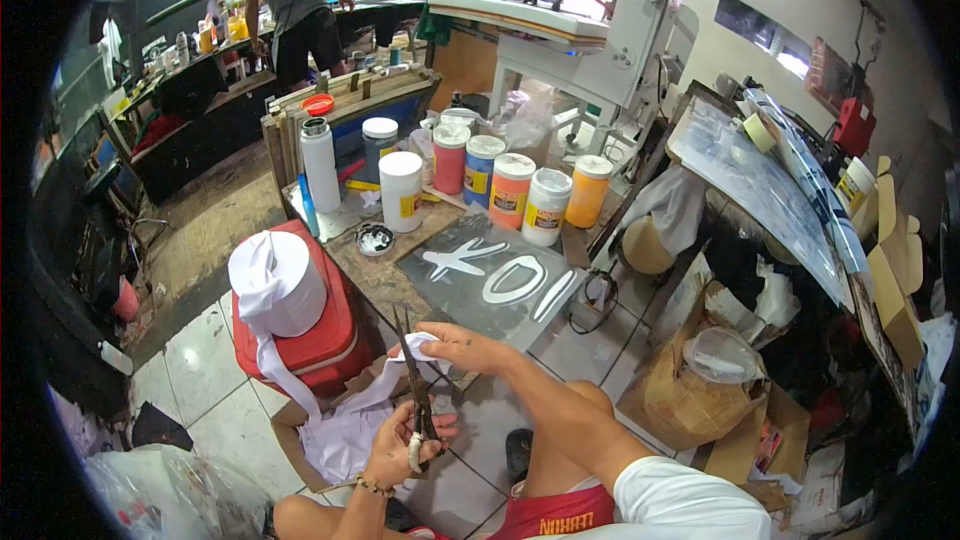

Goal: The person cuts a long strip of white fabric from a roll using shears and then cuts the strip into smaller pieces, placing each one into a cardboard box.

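My left hand (393,445), with a beaded bracelet at its wrist, is wrapped round the handles of a pair of dark, worn scissors (413,370). White wrapping covers part of one handle loop. The blades point up and away, slightly apart. My right hand (465,348) pinches a white fabric strip (378,390) just right of the blades. That strip runs down to white fabric pieces (335,445) in a cardboard box (290,430). A big roll of white fabric (290,280) stands on a red cooler (335,348), its loose end trailing into the box.
Paint jars (512,190) line the low table's back. A dark board (470,290) with white lettering lies in front of them. A paper bag (700,390) stands at right, near a tilted panel (740,175). A white press machine (570,40) and another person (295,0) are behind.
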The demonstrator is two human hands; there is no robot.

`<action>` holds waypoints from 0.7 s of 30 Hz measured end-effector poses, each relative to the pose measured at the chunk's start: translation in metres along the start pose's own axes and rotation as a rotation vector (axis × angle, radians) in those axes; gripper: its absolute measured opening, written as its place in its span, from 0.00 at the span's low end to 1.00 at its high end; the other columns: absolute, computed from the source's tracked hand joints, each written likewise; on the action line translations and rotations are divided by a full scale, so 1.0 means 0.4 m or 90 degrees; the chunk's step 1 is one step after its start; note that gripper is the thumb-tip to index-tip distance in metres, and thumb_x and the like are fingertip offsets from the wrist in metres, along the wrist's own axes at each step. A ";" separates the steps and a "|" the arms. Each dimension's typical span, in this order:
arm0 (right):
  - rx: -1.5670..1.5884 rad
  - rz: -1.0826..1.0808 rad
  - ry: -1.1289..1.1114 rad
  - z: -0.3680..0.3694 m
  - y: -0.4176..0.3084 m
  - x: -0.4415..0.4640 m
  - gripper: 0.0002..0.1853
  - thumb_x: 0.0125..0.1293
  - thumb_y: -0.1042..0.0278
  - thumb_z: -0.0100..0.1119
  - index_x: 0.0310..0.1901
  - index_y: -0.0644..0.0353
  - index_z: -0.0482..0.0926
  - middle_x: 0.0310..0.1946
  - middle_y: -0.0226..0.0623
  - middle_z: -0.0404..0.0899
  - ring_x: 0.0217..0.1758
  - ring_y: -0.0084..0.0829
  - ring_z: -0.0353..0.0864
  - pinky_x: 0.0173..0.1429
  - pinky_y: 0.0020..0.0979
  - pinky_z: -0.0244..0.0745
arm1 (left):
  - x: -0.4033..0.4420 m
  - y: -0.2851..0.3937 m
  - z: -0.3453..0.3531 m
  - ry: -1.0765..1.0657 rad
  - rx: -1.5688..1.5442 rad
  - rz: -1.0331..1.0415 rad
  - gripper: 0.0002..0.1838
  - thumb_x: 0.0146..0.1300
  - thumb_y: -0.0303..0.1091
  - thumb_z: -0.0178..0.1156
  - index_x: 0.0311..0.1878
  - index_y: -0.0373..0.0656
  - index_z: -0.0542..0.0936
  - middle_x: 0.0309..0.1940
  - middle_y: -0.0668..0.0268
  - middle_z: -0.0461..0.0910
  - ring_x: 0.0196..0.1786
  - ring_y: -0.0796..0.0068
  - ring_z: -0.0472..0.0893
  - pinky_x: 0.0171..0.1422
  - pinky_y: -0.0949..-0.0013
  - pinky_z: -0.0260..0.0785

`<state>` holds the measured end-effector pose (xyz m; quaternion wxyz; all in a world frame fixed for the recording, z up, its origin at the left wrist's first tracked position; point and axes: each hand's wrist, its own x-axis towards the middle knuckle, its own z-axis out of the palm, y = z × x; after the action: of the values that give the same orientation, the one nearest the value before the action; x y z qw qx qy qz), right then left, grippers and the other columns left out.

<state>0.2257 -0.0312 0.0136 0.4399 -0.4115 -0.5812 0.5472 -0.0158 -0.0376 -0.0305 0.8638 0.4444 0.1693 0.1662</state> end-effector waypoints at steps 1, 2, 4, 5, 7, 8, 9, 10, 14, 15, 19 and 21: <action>0.034 -0.002 -0.013 0.001 -0.007 -0.002 0.17 0.76 0.65 0.47 0.59 0.65 0.73 0.52 0.33 0.79 0.54 0.22 0.73 0.61 0.27 0.67 | -0.001 0.003 0.005 0.000 -0.005 0.005 0.45 0.49 0.32 0.78 0.68 0.38 0.63 0.61 0.46 0.75 0.61 0.58 0.79 0.60 0.59 0.76; 0.034 -0.001 -0.014 0.002 0.000 -0.002 0.17 0.76 0.65 0.47 0.59 0.65 0.73 0.52 0.33 0.79 0.54 0.22 0.73 0.61 0.27 0.67 | 0.001 -0.003 -0.002 0.001 -0.006 0.005 0.45 0.49 0.32 0.78 0.68 0.38 0.63 0.61 0.46 0.75 0.61 0.58 0.79 0.60 0.59 0.76; -0.039 0.010 -0.091 0.008 0.013 0.002 0.17 0.76 0.66 0.46 0.59 0.66 0.74 0.53 0.35 0.79 0.55 0.24 0.73 0.61 0.28 0.68 | 0.006 -0.018 -0.022 0.011 0.024 0.050 0.45 0.50 0.32 0.78 0.68 0.38 0.63 0.59 0.46 0.76 0.59 0.57 0.81 0.61 0.57 0.76; -0.040 0.010 -0.092 0.010 0.018 0.002 0.17 0.76 0.66 0.46 0.59 0.66 0.74 0.53 0.35 0.79 0.55 0.24 0.73 0.61 0.28 0.68 | 0.006 -0.025 -0.025 0.011 0.023 0.050 0.45 0.50 0.32 0.78 0.68 0.38 0.63 0.59 0.46 0.76 0.59 0.57 0.81 0.61 0.57 0.76; -0.045 0.005 -0.083 0.021 0.004 0.004 0.18 0.76 0.64 0.45 0.59 0.66 0.74 0.52 0.35 0.79 0.54 0.25 0.74 0.61 0.29 0.68 | 0.008 -0.029 -0.023 0.025 0.051 0.087 0.45 0.49 0.32 0.78 0.69 0.39 0.63 0.60 0.47 0.76 0.59 0.58 0.80 0.60 0.58 0.77; -0.045 0.003 -0.083 0.008 0.018 0.007 0.18 0.76 0.64 0.45 0.59 0.66 0.74 0.52 0.35 0.79 0.54 0.25 0.74 0.61 0.29 0.68 | 0.010 -0.034 -0.030 0.025 0.053 0.087 0.45 0.49 0.32 0.78 0.69 0.39 0.63 0.60 0.47 0.76 0.59 0.58 0.80 0.60 0.58 0.77; -0.070 0.030 -0.074 -0.010 0.027 0.012 0.20 0.76 0.61 0.46 0.60 0.64 0.74 0.55 0.36 0.78 0.58 0.26 0.73 0.64 0.30 0.65 | 0.013 -0.036 -0.035 -0.006 -0.037 0.041 0.46 0.49 0.32 0.79 0.69 0.39 0.62 0.61 0.47 0.75 0.60 0.58 0.79 0.60 0.59 0.76; -0.095 0.058 -0.065 -0.022 0.038 0.014 0.21 0.76 0.57 0.47 0.61 0.63 0.74 0.59 0.38 0.78 0.62 0.27 0.72 0.68 0.31 0.63 | 0.014 -0.037 -0.039 -0.037 -0.126 -0.005 0.46 0.49 0.32 0.79 0.69 0.40 0.62 0.62 0.47 0.75 0.62 0.59 0.78 0.60 0.60 0.76; -0.057 0.052 -0.072 -0.008 0.020 0.004 0.21 0.75 0.58 0.47 0.61 0.63 0.74 0.57 0.37 0.78 0.61 0.27 0.72 0.67 0.31 0.64 | 0.007 -0.018 -0.017 -0.004 -0.025 0.005 0.46 0.48 0.33 0.79 0.69 0.40 0.62 0.61 0.47 0.75 0.61 0.59 0.79 0.60 0.60 0.76; -0.042 0.052 -0.077 0.009 0.019 0.000 0.20 0.74 0.59 0.47 0.60 0.63 0.75 0.54 0.36 0.79 0.57 0.27 0.73 0.63 0.30 0.66 | 0.008 -0.024 -0.016 0.005 -0.037 0.039 0.45 0.49 0.31 0.78 0.67 0.41 0.62 0.61 0.49 0.76 0.60 0.61 0.79 0.56 0.64 0.76; -0.019 0.051 -0.073 0.022 0.005 0.004 0.19 0.73 0.61 0.46 0.59 0.60 0.77 0.50 0.34 0.79 0.53 0.26 0.74 0.58 0.28 0.69 | 0.019 -0.035 -0.035 0.003 0.036 0.056 0.44 0.49 0.30 0.77 0.67 0.40 0.62 0.60 0.54 0.76 0.58 0.67 0.80 0.53 0.70 0.76; -0.034 0.064 -0.069 -0.005 0.010 0.004 0.20 0.74 0.59 0.46 0.60 0.60 0.77 0.53 0.34 0.79 0.55 0.26 0.74 0.61 0.29 0.67 | 0.012 -0.022 -0.027 0.003 0.024 0.028 0.45 0.48 0.33 0.79 0.67 0.41 0.62 0.60 0.51 0.76 0.59 0.62 0.79 0.57 0.65 0.75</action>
<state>0.2270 -0.0288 0.0099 0.3686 -0.4213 -0.5976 0.5741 -0.0152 -0.0327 -0.0442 0.8509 0.4642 0.1645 0.1827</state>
